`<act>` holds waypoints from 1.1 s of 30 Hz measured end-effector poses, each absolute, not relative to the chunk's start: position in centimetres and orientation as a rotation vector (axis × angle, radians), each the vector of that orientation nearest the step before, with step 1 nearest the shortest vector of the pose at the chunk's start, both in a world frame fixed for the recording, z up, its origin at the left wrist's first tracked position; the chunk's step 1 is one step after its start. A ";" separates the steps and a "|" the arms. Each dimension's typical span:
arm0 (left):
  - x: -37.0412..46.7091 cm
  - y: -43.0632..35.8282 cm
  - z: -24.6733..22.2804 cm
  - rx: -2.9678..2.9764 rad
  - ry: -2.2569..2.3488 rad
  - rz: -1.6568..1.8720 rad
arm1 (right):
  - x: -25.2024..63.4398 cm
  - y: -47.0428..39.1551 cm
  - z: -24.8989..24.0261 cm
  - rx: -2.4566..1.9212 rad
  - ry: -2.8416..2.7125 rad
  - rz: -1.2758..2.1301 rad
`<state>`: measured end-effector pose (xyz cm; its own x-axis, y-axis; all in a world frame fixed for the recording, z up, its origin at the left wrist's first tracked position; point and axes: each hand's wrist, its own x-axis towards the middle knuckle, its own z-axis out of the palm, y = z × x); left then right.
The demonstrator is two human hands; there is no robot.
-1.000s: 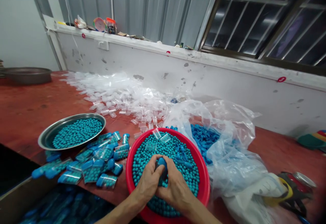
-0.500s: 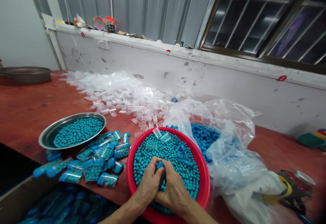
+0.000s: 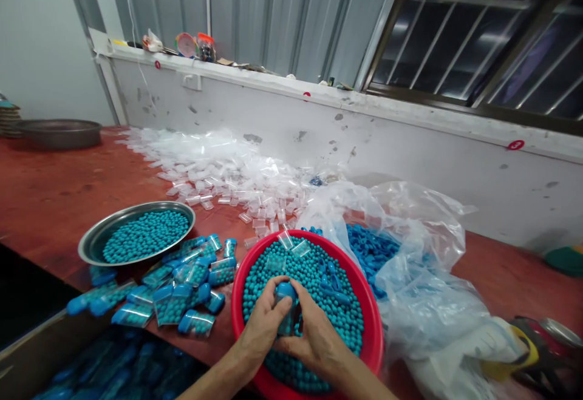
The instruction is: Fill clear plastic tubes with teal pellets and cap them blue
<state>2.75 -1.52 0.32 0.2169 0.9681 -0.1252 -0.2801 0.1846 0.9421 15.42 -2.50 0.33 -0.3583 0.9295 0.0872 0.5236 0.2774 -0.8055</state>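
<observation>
Above a red basin (image 3: 378, 333) of blue-green beads (image 3: 348, 321), a small clear container with a blue cap (image 3: 286, 294) stands between my two hands, cap up. My left hand (image 3: 260, 322) grips its left side, thumb across the front. My right hand (image 3: 319, 333) curves around the other side, its fingertips by the cap and its thumb low near the base. Part of the container is hidden by the fingers. On the beads in the basin lie a few clear empty containers (image 3: 300, 248) and several loose blue caps (image 3: 334, 281).
Left of the basin lie several filled, capped containers (image 3: 195, 324) and a steel bowl of beads (image 3: 86, 248). A box of filled containers (image 3: 122, 363) is at lower left. Clear empty containers (image 3: 218, 169) are heaped behind. A plastic bag (image 3: 410, 291) with blue caps (image 3: 371, 248) lies right.
My fingers have shifted, and more of the blue cap and container now shows between them. The whole scene sits slightly further right in the view.
</observation>
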 end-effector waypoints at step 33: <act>-3.6 2.5 1.7 1.867 1.481 1.056 | 15.7 5.6 0.4 -1.462 -2.235 0.915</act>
<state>-3.63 2.54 1.71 0.0937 0.9636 0.2503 0.5507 -0.2596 0.7933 15.67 5.65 0.35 -0.4267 0.9009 -0.0792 0.6979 0.2723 -0.6624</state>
